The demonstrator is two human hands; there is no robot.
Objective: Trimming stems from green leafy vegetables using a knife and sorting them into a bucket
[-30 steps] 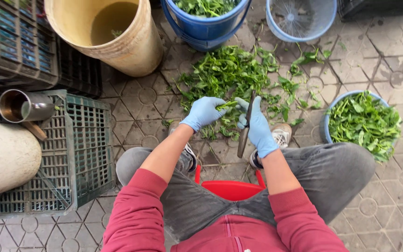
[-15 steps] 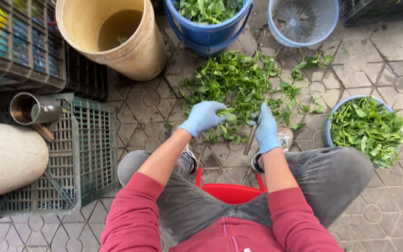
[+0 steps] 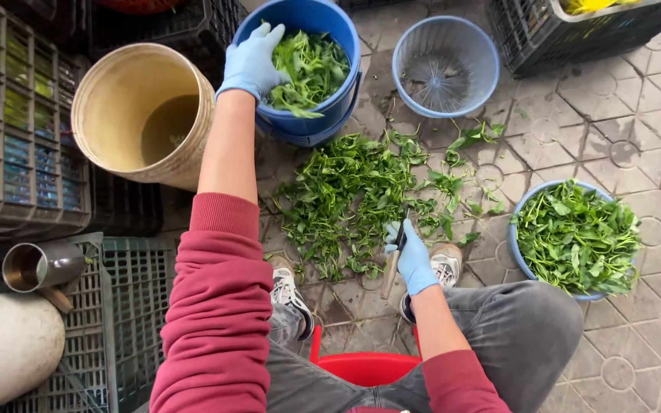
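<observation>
Left hand [image 3: 250,61] spread over the blue bucket [image 3: 340,30], fingers loose on its greens [image 3: 311,69]. Right hand [image 3: 412,260] closed around a knife [image 3: 393,264], above the leaf pile [image 3: 350,195] on the paving between both feet. Trimmed leaves apparently going into the bucket.

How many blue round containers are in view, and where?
3. A blue bucket of greens at top centre, under the left hand; an empty blue basket right of it; a blue bowl of greens at right. None seems hidden.
</observation>
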